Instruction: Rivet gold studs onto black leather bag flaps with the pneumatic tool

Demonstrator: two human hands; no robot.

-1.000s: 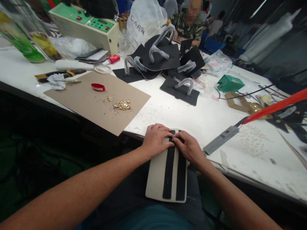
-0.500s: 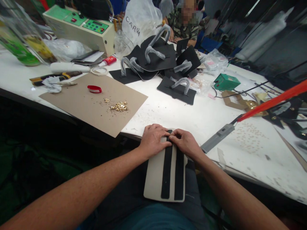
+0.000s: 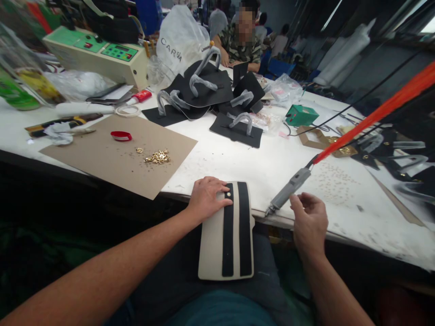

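Note:
A beige panel (image 3: 211,253) with rounded corners lies across my lap against the table edge, two black strips (image 3: 228,244) running lengthwise on it. My left hand (image 3: 207,197) grips its upper left part, thumb and fingertips on the left strip. Between thumb and fingers a small round gold-coloured metal piece (image 3: 229,194) shows on that strip. Beside a grey electric screwdriver (image 3: 288,189), my right hand (image 3: 310,222) is raised with loosely curled fingers, thumb apart, holding nothing visible. The screwdriver hangs tilted from an orange cord (image 3: 367,117), its tip by the table edge.
Gold-coloured buckles (image 3: 159,157) lie on a brown board (image 3: 149,181). Black panels with wrapped handles (image 3: 205,97) are piled further back. A green box (image 3: 302,115) and small scattered pieces (image 3: 336,183) are on the right. A person (image 3: 243,40) sits across the table.
My right hand has left the strip and moved right to the screwdriver. The metal piece on the left strip is now uncovered. My left hand still holds the panel. The view has shifted right.

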